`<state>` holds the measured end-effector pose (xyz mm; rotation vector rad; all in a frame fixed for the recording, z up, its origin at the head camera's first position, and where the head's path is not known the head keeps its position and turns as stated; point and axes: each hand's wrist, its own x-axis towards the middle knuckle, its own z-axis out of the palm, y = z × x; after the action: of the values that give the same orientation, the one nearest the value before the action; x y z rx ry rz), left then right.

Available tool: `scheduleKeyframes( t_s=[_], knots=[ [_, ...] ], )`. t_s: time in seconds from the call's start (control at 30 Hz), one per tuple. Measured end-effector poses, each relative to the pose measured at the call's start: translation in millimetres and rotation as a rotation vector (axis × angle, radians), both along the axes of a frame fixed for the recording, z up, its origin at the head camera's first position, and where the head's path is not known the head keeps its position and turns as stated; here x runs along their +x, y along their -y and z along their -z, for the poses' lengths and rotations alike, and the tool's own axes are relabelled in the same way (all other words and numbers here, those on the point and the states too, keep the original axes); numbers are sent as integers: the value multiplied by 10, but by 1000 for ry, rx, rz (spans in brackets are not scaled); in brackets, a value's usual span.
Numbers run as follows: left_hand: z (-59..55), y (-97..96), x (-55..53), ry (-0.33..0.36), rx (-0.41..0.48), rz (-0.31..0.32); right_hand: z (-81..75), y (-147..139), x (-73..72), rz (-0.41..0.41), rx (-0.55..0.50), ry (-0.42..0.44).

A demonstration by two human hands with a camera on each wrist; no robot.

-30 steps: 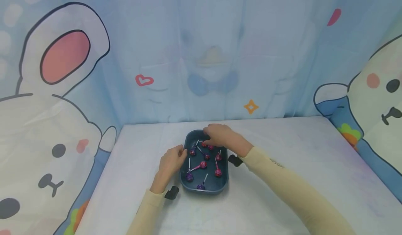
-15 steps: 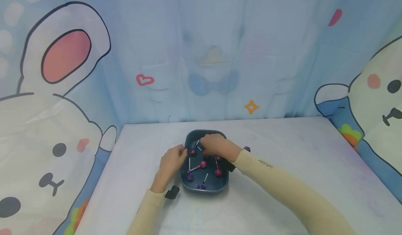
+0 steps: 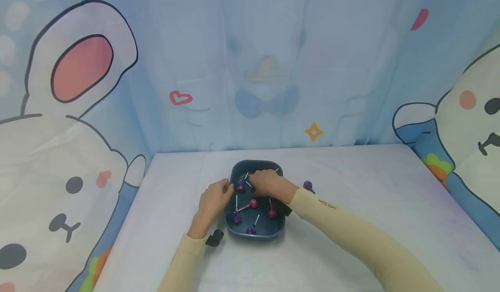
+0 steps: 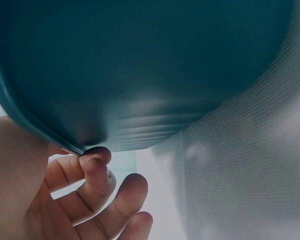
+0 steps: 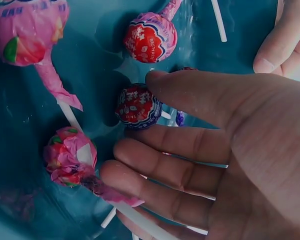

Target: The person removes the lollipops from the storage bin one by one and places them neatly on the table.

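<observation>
A dark blue-green plastic tray [image 3: 245,232] stands on the table with several wrapped lollipops inside. My left hand [image 3: 212,201] is at its left side; in the left wrist view, the thumb and forefinger pinch the tray's rim [image 4: 35,127] while the other fingers curl loosely below. My right hand [image 3: 272,183] reaches into the tray's far half. Seen from the right wrist, its thumb and forefinger pinch the round head of a dark purple-and-red lollipop [image 5: 138,106]. Pink lollipops [image 5: 70,156] lie beside the fingers, and a red-and-pink one [image 5: 150,37] is just beyond the thumb.
On the white tabletop [image 3: 351,170], one purple lollipop [image 3: 308,185] lies right of the tray, partly behind the right sleeve. A pale blue curtain [image 3: 265,31] with cartoon rabbits hangs behind the table and along its sides.
My right hand has moved from the tray's far right rim inward and nearer to me, down among the lollipops. The purple lollipop on the table has come into view. The left hand stays put.
</observation>
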<state>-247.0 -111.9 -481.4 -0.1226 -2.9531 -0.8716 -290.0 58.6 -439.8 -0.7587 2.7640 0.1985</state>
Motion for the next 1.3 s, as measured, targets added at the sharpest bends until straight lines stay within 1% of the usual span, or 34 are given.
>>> scheduleKeyframes(
  t_s=[0.17,0.3,0.4,0.57,0.7,0.87,1.03,1.3],
  knots=[
    [-3,-8,5,-3,-4,1,14,-3,9,0,-6,-10],
    [3,-9,6,-6,-4,3,-4,-25,13,-1,-20,4],
    [5,-10,5,-8,-5,3,-69,-62,4,0,-11,18],
    [4,-13,2,-1,-4,-3,-229,-137,-40,15,9,35],
    [5,-11,2,3,1,-5,-339,-190,-79,25,-1,32],
    [11,-6,-2,3,0,-2,-470,-247,-96,56,-29,49],
    [-7,-4,5,11,4,-8,-536,-322,-105,60,-46,56],
    [-11,-5,8,17,-2,-14,-574,-511,-161,84,-85,74]
  ],
)
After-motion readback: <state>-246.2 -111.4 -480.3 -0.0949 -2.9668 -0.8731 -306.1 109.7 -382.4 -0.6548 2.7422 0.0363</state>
